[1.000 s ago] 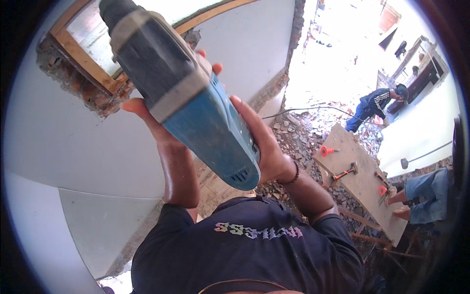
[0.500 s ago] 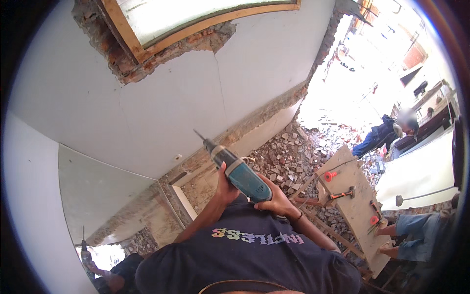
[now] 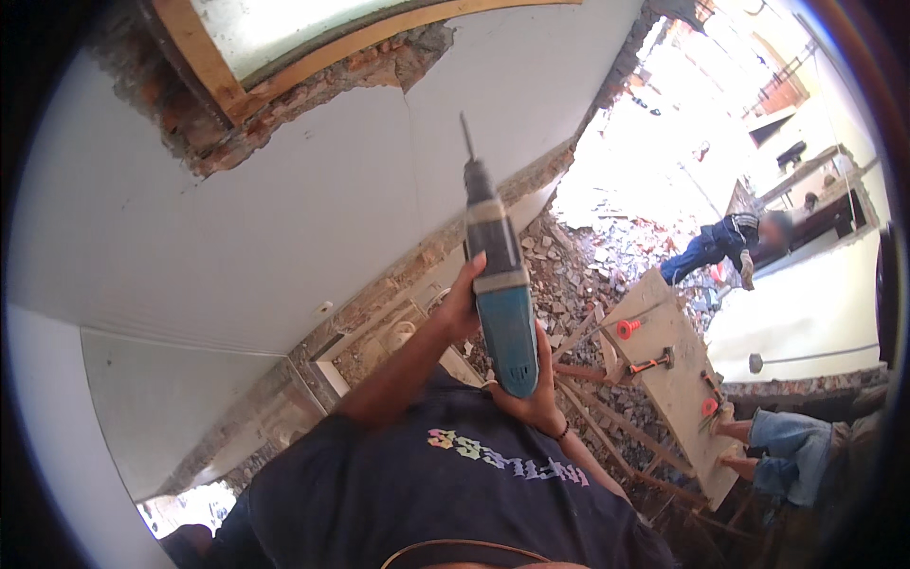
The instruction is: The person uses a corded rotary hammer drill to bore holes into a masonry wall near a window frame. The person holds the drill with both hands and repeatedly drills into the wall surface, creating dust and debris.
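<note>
The drill (image 3: 503, 313) is up in front of the person's chest, blue at the back and dark toward the front, with pale bands around it. Its bit (image 3: 467, 136) points away from the body, tilted slightly to the left. I cannot tell from here how near the tip comes to the white wall (image 3: 303, 218).

The left hand (image 3: 462, 303) is closed about the drill's left side, thumb laid up along the dark part. The right hand (image 3: 534, 402) has hold of the rear end, its palm largely hidden behind the blue body (a dark bracelet (image 3: 564, 431) circles that wrist). A dark shirt (image 3: 455, 484) with shiny lettering fills the space below.

Ahead, brick (image 3: 190, 133) shows raw beneath the wooden window frame (image 3: 210, 57), where the wall has broken away. Rubble (image 3: 557, 270) spreads over the ground to the right of the drill. Past it is a board (image 3: 675, 403) on wooden legs, carrying an orange-handled hammer (image 3: 652, 363) and two tools with round red guards (image 3: 625, 329). Someone in denim shorts (image 3: 794, 446) is at its right edge, and farther off a co-worker in dark blue (image 3: 725, 245) leans forward.
</note>
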`<control>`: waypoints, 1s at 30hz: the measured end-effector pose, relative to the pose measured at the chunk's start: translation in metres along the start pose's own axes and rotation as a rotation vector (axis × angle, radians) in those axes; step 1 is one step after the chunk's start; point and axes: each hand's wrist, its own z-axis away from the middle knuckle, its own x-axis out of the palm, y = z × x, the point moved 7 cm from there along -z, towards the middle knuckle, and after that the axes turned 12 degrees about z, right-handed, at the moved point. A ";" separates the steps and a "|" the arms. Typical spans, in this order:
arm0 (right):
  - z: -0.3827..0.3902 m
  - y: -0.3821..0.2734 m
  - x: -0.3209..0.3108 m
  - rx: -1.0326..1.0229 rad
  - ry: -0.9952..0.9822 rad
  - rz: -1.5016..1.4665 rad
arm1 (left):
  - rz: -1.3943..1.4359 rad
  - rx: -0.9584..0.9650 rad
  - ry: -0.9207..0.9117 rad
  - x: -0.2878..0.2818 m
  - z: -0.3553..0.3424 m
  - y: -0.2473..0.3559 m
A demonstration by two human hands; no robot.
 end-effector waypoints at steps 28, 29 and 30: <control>-0.212 -0.202 0.250 -0.106 0.334 0.256 | 0.351 -0.342 -0.463 -0.011 0.025 0.321; -0.215 -0.209 0.254 -0.139 0.341 0.321 | 0.285 -0.280 -0.411 -0.012 0.046 0.323; -0.218 -0.211 0.256 -0.128 0.327 0.287 | 0.278 -0.248 -0.420 -0.007 0.065 0.325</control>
